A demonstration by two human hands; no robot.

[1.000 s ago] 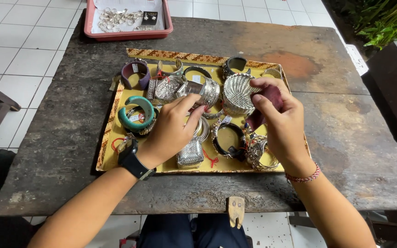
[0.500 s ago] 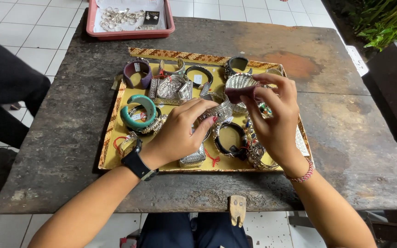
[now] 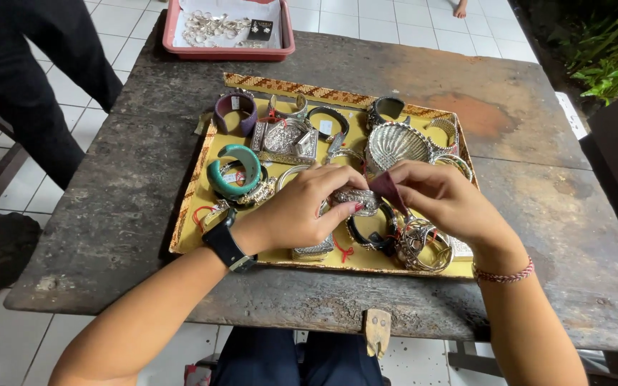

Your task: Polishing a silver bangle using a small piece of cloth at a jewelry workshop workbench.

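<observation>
We noted, at the near edge of the dark wooden table (image 3: 109, 236), a yellow tray (image 3: 202, 229) with a woven patterned border, and both hands working over its near half. The left hand (image 3: 302, 207), a black watch (image 3: 227, 245) on its wrist, had its fingers pinched together on a silver bracelet (image 3: 355, 198). The right hand (image 3: 445, 200), a pink braided band (image 3: 503, 273) at its wrist, had its fingers closed on a small dark red cloth (image 3: 388, 189), which touched the same bracelet. The bracelet was held just above the tray, near its middle, between the two hands.

Beneath the hands lay a black bangle (image 3: 370, 232) and, to its right, an openwork silver cuff (image 3: 423, 246). To the left sat a teal bangle (image 3: 232, 170). Farther back we recorded a ribbed silver cuff (image 3: 395, 143), a purple bangle (image 3: 236, 112) at the far left corner and a flat silver plaque (image 3: 287, 139) between them.

Beyond the tray, at the table's far edge, stood a red tray (image 3: 227, 51) holding small silver pieces. A person in dark trousers (image 3: 30, 78) stood on the tiled floor to the far left
</observation>
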